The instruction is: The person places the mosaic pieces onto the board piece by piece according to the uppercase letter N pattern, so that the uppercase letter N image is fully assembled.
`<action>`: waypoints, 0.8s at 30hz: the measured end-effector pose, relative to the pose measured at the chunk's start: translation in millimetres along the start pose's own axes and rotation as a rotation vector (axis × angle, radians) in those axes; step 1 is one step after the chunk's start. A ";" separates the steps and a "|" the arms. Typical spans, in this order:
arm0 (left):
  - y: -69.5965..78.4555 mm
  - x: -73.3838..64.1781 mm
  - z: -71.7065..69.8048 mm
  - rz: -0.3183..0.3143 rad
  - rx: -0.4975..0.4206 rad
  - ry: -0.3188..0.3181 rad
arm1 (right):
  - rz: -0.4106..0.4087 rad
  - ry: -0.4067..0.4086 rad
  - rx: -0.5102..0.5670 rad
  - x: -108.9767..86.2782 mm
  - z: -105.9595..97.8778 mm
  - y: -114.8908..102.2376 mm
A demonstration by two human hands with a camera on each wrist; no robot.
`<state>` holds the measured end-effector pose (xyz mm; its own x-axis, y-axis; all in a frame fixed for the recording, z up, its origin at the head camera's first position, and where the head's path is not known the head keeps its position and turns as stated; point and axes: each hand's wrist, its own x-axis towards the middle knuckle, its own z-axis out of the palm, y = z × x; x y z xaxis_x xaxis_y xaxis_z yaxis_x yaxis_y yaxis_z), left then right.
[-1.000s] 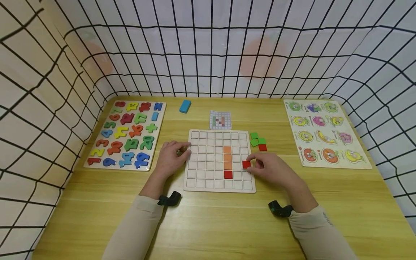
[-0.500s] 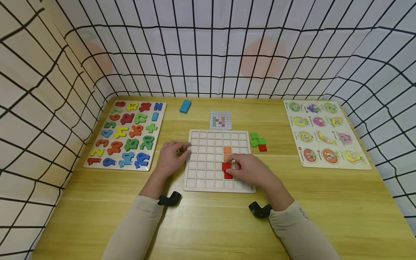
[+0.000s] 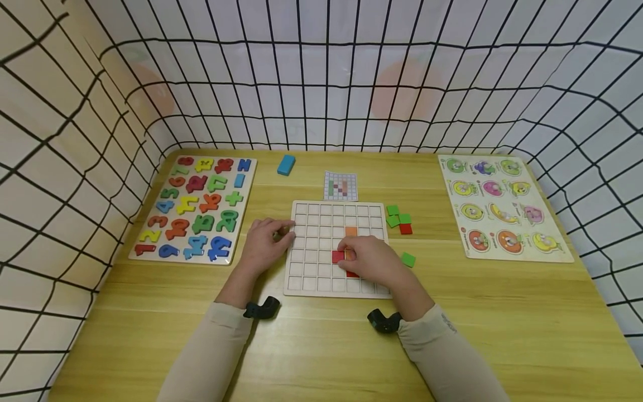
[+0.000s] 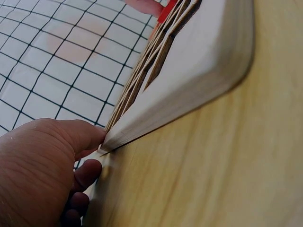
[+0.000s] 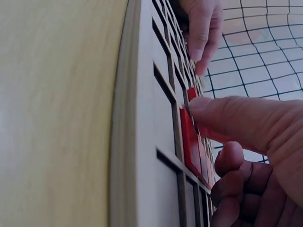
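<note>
My right hand pinches a red square tile between thumb and forefinger over the gridded wooden board. In the right wrist view the thumb tip lies right at the held tile. One more red tile sits in a cell just below, partly covered by the hand. Above the hand an orange tile shows in its cell, with other orange ones mostly hidden. At the board's left edge, my left hand touches the side with thumb and forefinger; the left wrist view has its fingertips against the rim.
Right of the board lie several green tiles, one red tile and a lone green tile. A pattern card and a blue block are behind. A number puzzle and fruit board flank it; black netting surrounds the table.
My right hand has carried the red tile leftward across the board, from its right side past the orange column. The lone green tile came into view. My left hand has stayed put.
</note>
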<state>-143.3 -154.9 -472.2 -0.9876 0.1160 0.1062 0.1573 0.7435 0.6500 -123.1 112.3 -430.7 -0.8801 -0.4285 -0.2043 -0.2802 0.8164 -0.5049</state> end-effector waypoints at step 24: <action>-0.3 -0.5 -0.3 -0.002 0.004 -0.001 | 0.171 0.080 0.154 -4.9 -25.5 27.0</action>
<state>-142.8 -155.4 -472.2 -0.9878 0.1156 0.1043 0.1556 0.7464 0.6471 -136.1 146.3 -422.0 -0.9388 -0.2526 -0.2340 -0.0684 0.8029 -0.5922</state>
